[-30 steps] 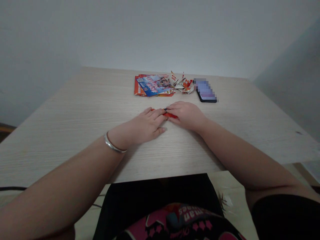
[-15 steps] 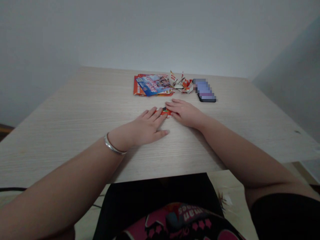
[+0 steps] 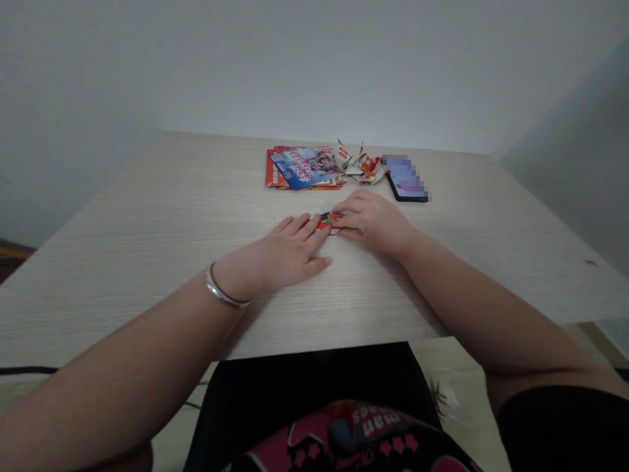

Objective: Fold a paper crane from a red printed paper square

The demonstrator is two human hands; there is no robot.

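A small red printed piece of paper lies on the table in front of me, its two ends covered by my fingers. My left hand rests flat with its fingers spread over the left end, thumb out to the side. At the right end, my right hand touches the paper with slightly bent fingertips, fingers apart. How far the paper runs beneath either hand is hidden.
Beyond my hands is a stack of red and blue printed leaflets. Crumpled paper scraps lie beside it, then a dark-edged phone with a blurred screen. The pale wooden table reaches the wall.
My right hand has drawn slightly to the right and its fingers are more bent, so more of the paper shows. The left hand stays in place.
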